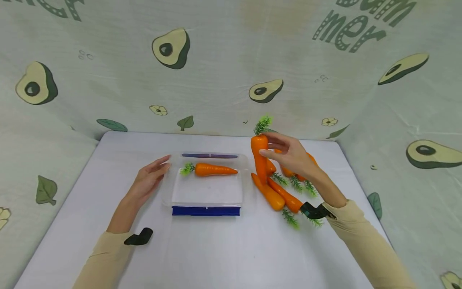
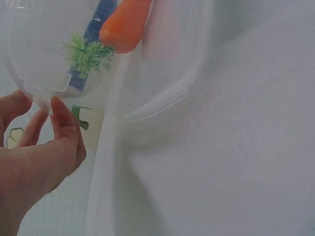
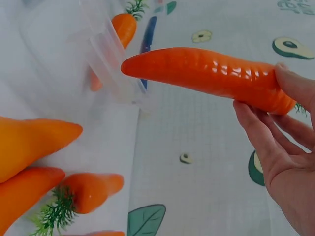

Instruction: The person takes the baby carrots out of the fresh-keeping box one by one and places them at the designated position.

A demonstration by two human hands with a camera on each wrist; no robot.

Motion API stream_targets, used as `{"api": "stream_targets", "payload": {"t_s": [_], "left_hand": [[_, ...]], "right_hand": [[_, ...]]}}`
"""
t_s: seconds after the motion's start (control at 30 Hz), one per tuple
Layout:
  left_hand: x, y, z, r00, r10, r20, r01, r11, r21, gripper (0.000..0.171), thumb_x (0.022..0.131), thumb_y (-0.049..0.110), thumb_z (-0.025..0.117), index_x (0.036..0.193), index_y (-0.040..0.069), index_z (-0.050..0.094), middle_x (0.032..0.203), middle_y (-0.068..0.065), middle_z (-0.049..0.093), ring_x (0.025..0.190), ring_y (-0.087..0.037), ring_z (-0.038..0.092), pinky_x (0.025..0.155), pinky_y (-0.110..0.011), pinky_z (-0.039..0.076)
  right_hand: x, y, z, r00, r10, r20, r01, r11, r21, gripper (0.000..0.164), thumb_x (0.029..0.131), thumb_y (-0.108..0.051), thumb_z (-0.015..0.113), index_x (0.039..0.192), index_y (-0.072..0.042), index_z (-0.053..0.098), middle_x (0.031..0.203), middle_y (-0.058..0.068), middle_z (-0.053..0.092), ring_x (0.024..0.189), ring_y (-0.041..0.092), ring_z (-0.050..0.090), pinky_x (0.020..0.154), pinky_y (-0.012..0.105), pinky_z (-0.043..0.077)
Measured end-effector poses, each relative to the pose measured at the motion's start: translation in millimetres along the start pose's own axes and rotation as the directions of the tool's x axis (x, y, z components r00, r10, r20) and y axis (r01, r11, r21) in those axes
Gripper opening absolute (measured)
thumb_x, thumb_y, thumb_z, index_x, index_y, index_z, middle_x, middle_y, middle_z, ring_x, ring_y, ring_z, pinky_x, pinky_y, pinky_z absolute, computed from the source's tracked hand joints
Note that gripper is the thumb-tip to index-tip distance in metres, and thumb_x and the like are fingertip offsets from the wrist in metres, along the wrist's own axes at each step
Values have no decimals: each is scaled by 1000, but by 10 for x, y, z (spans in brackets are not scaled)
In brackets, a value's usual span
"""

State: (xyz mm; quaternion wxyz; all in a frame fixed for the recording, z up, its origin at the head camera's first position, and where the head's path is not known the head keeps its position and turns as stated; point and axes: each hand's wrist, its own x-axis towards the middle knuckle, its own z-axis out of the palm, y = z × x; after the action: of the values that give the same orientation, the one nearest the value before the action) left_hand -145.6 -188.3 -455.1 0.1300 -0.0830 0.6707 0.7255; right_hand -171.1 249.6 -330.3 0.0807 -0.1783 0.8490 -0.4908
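Observation:
A clear plastic container (image 1: 207, 192) with blue clips sits mid-table, and one carrot (image 1: 214, 169) with a green top lies across it. At its left side my left hand (image 1: 148, 180) pinches the rim; the left wrist view shows the fingertips (image 2: 58, 105) at a clear tab. My right hand (image 1: 292, 156) holds another carrot (image 1: 260, 156) near its leafy end, tip pointing down, just right of the container. In the right wrist view, thumb and fingers grip this carrot (image 3: 206, 73) at its thick end.
Several more carrots with green tops lie in a loose pile right of the container, among them a lighter orange carrot (image 1: 268, 194) at the front. A white table (image 1: 223, 253) carries everything. Behind and beside it hangs a cloth (image 1: 223, 80) printed with avocados.

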Motion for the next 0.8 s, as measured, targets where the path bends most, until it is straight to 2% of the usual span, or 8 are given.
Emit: {"api": "stream_targets", "payload": {"t_s": [0.2, 0.47, 0.63, 0.8], "left_hand": [[-17, 16, 3, 1000, -10, -6, 10, 1000, -3, 67, 101, 34, 68, 159, 14, 42, 141, 3, 49, 122, -7, 47, 108, -21, 38], [-12, 14, -6, 1000, -12, -10, 12, 1000, -9, 69, 100, 35, 69, 159, 13, 40, 135, 8, 49, 119, -8, 45, 100, -16, 39], [-7, 7, -16, 1000, -10, -12, 10, 1000, 10, 71, 99, 37, 69, 159, 13, 40, 135, 9, 50, 123, -10, 45, 98, -13, 40], [-6, 12, 8, 1000, -17, -14, 17, 1000, 3, 69, 100, 35, 69, 159, 14, 41, 137, 7, 49, 123, -8, 45, 103, -15, 40]], "right_hand": [[-185, 124, -154, 998, 55, -43, -56, 998, -28, 61, 97, -32, 74, 150, -14, 52, 145, 6, 58, 128, 26, 59, 107, 48, 48], [-383, 334, -311, 993, 82, -81, -84, 996, -26, 58, 98, -29, 73, 150, -12, 53, 143, 11, 59, 127, 26, 60, 94, 21, 52], [-531, 459, -401, 988, 118, -99, -126, 989, -78, 59, 100, -33, 70, 152, -12, 51, 144, 12, 58, 128, 29, 58, 90, 16, 51], [-691, 597, -480, 985, 137, -105, -150, 981, -124, 60, 101, -32, 68, 153, -9, 49, 146, 17, 56, 129, 37, 56, 88, 12, 49]]}}
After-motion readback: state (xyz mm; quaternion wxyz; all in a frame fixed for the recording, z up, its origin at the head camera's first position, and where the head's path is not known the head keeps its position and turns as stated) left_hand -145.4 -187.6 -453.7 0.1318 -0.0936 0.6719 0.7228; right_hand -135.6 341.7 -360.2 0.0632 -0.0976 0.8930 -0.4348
